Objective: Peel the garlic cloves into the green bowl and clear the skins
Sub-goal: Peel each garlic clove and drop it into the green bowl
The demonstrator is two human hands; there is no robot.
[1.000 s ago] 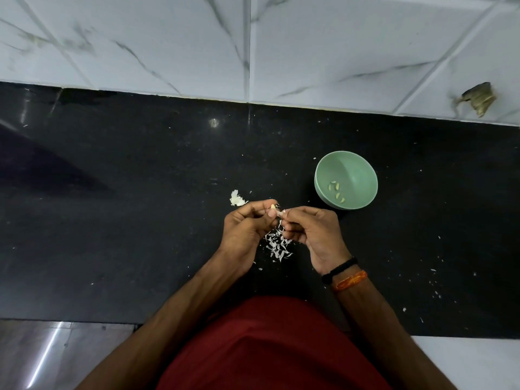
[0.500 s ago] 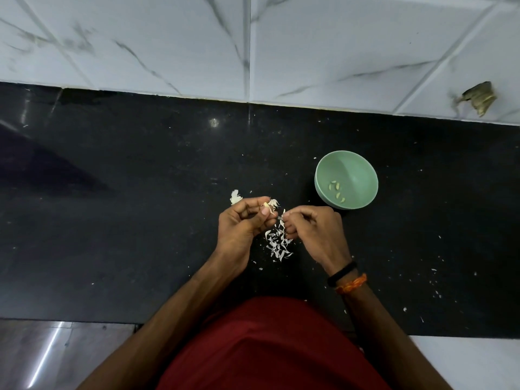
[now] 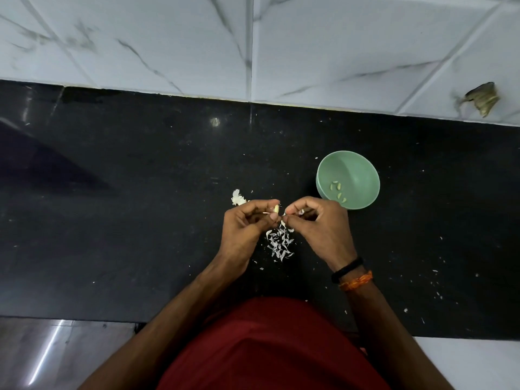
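Observation:
My left hand (image 3: 247,223) pinches a small pale garlic clove (image 3: 277,208) between thumb and fingertips, over the black counter. Just to its right, my right hand (image 3: 318,220) pinches a white strip of skin (image 3: 300,212) close to the clove. Under the gap between the two hands lies a heap of white garlic skins (image 3: 280,242). The green bowl (image 3: 357,167) stands to the right of my right hand, with several peeled cloves (image 3: 337,190) in its bottom. The rest of a garlic bulb (image 3: 237,197) lies left of my left hand's fingers.
The black counter (image 3: 112,220) ends at a white marble-tiled wall (image 3: 168,46) behind. Small skin flakes (image 3: 434,282) are scattered on the counter at the right. A broken spot (image 3: 482,98) shows in the wall tile at the far right. My red shirt fills the lower centre.
My right hand has drawn a little to the right, away from the clove, with a strip of skin in its fingertips. The left hand kept the clove almost in place.

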